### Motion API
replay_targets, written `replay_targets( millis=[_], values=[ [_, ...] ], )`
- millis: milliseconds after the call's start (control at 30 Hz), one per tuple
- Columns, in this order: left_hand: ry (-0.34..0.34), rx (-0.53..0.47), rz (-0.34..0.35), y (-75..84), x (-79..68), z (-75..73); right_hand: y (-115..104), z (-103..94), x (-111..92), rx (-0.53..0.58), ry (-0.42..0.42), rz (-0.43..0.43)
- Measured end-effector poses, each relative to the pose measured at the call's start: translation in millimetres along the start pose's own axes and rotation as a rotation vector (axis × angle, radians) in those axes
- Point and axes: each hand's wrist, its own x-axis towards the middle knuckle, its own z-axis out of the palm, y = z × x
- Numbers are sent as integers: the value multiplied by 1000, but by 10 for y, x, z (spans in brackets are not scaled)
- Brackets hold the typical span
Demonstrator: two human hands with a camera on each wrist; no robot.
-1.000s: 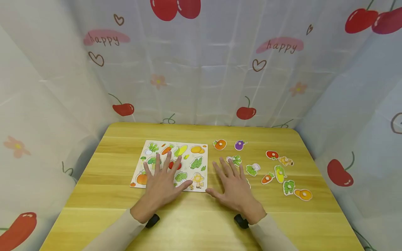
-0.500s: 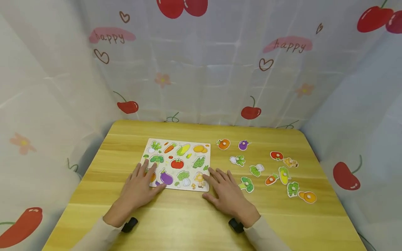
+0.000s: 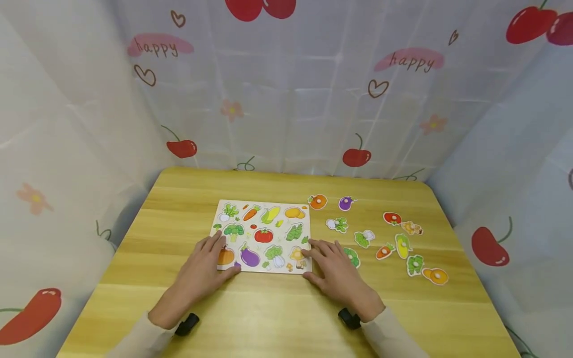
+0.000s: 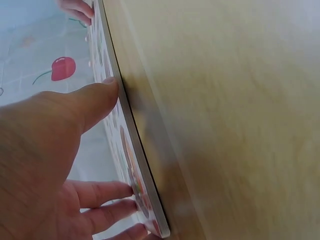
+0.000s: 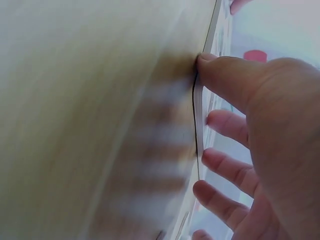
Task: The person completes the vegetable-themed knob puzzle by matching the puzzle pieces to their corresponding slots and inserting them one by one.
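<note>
A white puzzle board (image 3: 284,239) printed with vegetables lies flat on the table. My left hand (image 3: 201,268) rests at its left edge, fingers over the pumpkin picture and thumb at the front edge. At the opposite side, my right hand (image 3: 337,273) has its fingertips on the right edge and its thumb by the front right corner. In the left wrist view the thumb (image 4: 97,102) touches the board's side. The right wrist view has the thumb (image 5: 225,72) against the board too, fingers spread. A broccoli piece (image 3: 353,256) is partly hidden behind the right hand.
Loose knobbed vegetable pieces lie right of the board, among them a pumpkin (image 3: 318,202), an eggplant (image 3: 346,203), a corn (image 3: 402,246) and a potato-like orange piece (image 3: 435,276). Beyond the wooden table's back edge (image 3: 286,174) hangs a cherry-patterned curtain (image 3: 304,99).
My left hand has gone from over the board to its left edge. The board has shifted a little rightward with both hands, and the right hand now partly covers the broccoli piece.
</note>
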Motion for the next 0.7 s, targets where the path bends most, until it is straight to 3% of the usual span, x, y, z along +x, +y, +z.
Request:
replay_targets(
  millis=[700],
  values=[
    [0,-16,28,146,10,57,294,-127,-139,8,4,-24]
  ],
)
